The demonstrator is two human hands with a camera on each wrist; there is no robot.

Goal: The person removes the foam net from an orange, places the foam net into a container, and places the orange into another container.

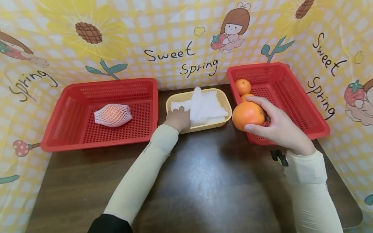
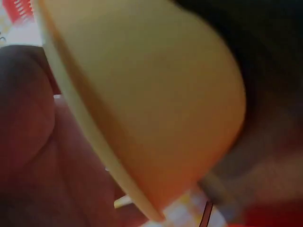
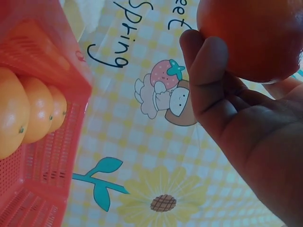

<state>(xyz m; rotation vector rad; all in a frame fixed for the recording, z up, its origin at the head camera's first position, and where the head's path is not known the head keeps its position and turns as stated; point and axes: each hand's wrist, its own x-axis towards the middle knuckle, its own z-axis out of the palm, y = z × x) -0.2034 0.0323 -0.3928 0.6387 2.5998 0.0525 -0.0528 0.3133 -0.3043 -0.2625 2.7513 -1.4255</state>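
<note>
In the head view my right hand (image 1: 279,129) grips a large orange (image 1: 247,116) between thumb and fingers, above the near left corner of the right red basket (image 1: 317,129). The right wrist view shows the held orange (image 3: 255,38) too. My left hand (image 1: 178,119) is at the left end of a yellow basket (image 1: 201,128), over white foam net sleeves (image 1: 208,106). Its fingertips are hidden, and the left wrist view shows mostly the yellow basket's outer wall (image 2: 151,94). A foam-netted orange (image 1: 113,115) lies in the left red basket (image 1: 61,129).
Inside the right red basket three oranges sit in a row, among them the farthest orange (image 1: 243,86). A dark wooden table (image 1: 198,187) carries all the baskets. Behind them and at both sides hangs a yellow checked cloth (image 1: 175,26).
</note>
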